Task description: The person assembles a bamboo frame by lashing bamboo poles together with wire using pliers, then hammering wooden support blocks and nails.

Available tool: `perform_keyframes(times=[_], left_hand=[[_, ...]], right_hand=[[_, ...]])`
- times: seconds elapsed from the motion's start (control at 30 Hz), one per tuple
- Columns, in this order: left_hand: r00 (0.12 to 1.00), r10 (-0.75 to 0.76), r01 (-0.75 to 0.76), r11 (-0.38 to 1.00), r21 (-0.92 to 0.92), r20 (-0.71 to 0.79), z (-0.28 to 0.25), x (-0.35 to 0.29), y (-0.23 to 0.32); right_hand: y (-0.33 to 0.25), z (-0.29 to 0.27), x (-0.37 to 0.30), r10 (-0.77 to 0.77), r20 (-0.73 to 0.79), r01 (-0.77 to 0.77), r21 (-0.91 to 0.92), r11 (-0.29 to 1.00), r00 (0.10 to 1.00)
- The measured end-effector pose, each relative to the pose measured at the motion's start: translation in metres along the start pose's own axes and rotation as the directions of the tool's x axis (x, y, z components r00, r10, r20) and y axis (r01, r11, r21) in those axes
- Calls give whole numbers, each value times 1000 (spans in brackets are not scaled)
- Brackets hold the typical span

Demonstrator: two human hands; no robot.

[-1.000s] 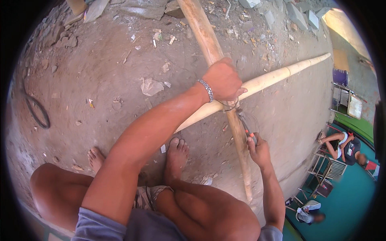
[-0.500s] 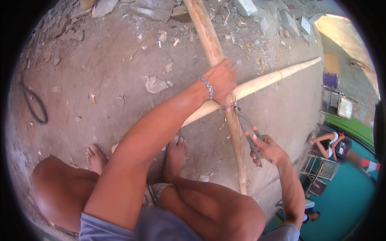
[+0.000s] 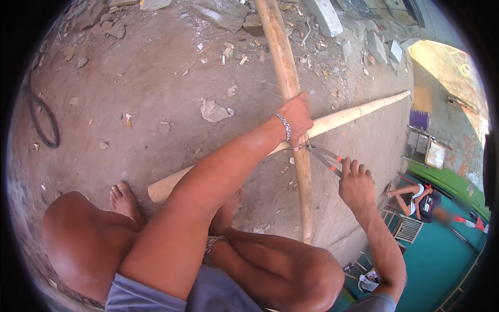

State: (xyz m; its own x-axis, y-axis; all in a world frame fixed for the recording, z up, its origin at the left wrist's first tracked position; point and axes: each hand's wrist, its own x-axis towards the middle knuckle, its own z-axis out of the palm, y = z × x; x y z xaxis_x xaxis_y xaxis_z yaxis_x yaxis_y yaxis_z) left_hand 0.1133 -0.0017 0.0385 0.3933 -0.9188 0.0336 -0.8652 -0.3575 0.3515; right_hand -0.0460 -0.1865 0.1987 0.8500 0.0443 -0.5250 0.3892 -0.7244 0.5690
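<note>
Two pale wooden poles cross in front of me. My left hand (image 3: 297, 117) is wrapped round the long upright-running pole (image 3: 278, 44) at the crossing, a metal bracelet on that wrist. Beneath it the bamboo-like pole (image 3: 358, 112) runs from near my feet to the far right. Thin dark wire (image 3: 303, 143) shows at the joint, just below my left fingers. My right hand (image 3: 358, 187) is closed round the handles of a pair of pincers (image 3: 323, 153) with orange bands. The pincers' jaws are at the wire; their exact bite is too small to tell.
Broken concrete blocks (image 3: 325, 18) and stone slabs (image 3: 221, 14) lie along the far edge. A black hose loop (image 3: 44, 122) is on the dirt at left. At right, a person (image 3: 423, 203) sits near a metal chair (image 3: 408, 229). My bare feet (image 3: 123, 198) are close to the bamboo's near end.
My right hand has risen and turned over, its knuckles now up, still gripping the pincers. The pincers have swung flatter, jaws staying by the joint. My left hand stays on the pole.
</note>
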Motion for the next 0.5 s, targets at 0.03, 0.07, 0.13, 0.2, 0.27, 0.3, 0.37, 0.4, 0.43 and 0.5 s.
perform_keyframes(times=[0.03, 0.07, 0.13, 0.2, 0.27, 0.3, 0.37, 0.4, 0.43, 0.5], left_hand=[[1000, -5, 6, 1000, -14, 1, 0, -1, -1], [1000, -11, 11, 1000, -28, 2, -1, -2, -1], [1000, -10, 9, 1000, -13, -14, -1, -1, 0], [999, -8, 8, 1000, -16, -38, 2, -1, -3], [997, -4, 1, 999, -41, -73, 6, 0, -5], [998, 3, -6, 999, -38, -57, 3, 0, -4], [999, 19, -19, 999, -30, -26, -2, 1, -2], [1000, 24, -24, 999, -31, -12, -3, 1, -3], [1000, 30, -30, 999, -31, 1, -3, 2, -4], [999, 43, -43, 998, -39, -2, 0, 4, -5]], right_hand=[[5, -1, 3, -37, 76, 26, 140, 990, 996], [12, -3, 7, -83, 147, 40, 278, 960, 986], [22, -22, 21, -123, 380, -100, 517, 850, 917], [31, -56, 41, -181, 668, -398, 615, 680, 722], [33, -52, 44, -223, 712, -564, 675, 476, 665], [35, -47, 42, -249, 736, -645, 674, 361, 630], [30, -29, 31, -331, 725, -745, 661, 91, 604], [25, -17, 25, -374, 708, -774, 631, -46, 599], [18, -6, 18, -390, 693, -784, 605, -142, 606], [-3, 20, 1, -416, 665, -785, 522, -335, 620]])
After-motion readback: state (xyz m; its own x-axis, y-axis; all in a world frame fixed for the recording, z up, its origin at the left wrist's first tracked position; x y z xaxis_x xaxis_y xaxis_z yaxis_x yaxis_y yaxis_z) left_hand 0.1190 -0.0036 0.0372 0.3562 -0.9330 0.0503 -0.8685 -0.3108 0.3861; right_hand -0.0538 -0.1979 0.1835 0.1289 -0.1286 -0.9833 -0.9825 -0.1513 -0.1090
